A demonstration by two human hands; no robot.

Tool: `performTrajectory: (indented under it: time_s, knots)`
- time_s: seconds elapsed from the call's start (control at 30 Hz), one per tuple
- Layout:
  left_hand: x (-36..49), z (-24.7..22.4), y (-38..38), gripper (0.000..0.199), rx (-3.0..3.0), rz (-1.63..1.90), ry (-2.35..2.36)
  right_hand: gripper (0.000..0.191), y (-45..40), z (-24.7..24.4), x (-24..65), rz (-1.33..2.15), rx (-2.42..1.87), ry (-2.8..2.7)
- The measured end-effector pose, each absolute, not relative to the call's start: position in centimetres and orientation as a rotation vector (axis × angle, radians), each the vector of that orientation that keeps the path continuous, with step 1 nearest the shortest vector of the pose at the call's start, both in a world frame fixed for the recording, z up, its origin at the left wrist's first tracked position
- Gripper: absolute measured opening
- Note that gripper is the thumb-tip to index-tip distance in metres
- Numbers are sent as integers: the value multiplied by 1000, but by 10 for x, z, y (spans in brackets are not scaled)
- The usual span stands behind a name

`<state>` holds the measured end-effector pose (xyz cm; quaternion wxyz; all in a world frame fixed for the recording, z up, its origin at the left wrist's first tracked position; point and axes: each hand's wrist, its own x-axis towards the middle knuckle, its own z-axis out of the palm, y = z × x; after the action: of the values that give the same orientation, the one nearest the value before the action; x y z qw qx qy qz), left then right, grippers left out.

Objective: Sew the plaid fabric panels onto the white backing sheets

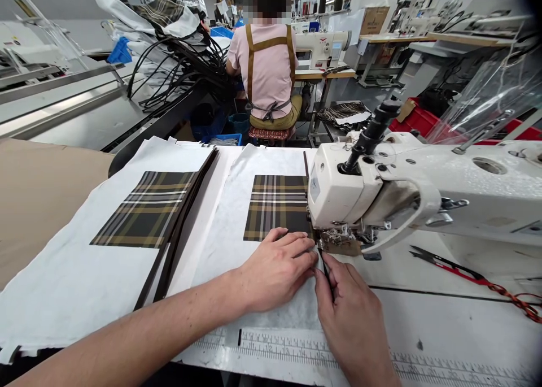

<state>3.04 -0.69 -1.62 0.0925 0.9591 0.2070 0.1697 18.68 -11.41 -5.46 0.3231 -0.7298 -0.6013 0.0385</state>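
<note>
Currently at the needle: a plaid fabric panel point(276, 208), in dark olive-brown with tan and white lines, square in shape and lying flat; its right edge goes under the presser foot point(339, 235) of a white sewing machine point(342, 189).
Under the panel: a white paper sheet point(271, 164), a little wrinkled, with rough edges.
Along the panel's far right edge: a narrow dark strip point(305, 166), touching the fabric.
Left hand point(275, 268): lies on the near part of the panel and on the white paper sheet, just beside the presser foot.
Left grip: open and flat, it has hold of nothing, only presses down with the fingers point(292, 243).
Right hand point(351, 313): is just beside the left hand, at the panel's near right corner.
Right grip: nearly closed, pinching a thin black tool point(325, 271); its exact kind is too small to tell.
Left of the work: a second plaid panel point(144, 209) on a white paper backing point(76, 279), with long dark strips point(182, 229) lying along its side.
On the counter point(444, 313): red-handled thread snips point(440, 265), well apart from the hands, and a printed ruler scale point(296, 347) on the near edge.
Farther ahead: a co-worker in a pink shirt point(266, 65) sits at another sewing machine point(322, 51).
</note>
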Motion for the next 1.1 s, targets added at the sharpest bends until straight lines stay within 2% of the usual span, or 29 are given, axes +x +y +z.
performTrajectory:
  time_s: [0.4,0.7,1.1]
  knots:
    - [32,-19,-14,29,2882,510,627,40,-114,-54,187,74,-1915,-1589]
    - [33,-27,-52,59,2776,422,887,42,-114,-54,188,54,-1915,-1611]
    - [32,-25,-25,34,2784,547,698,41,-114,-54,187,77,-1932,-1588]
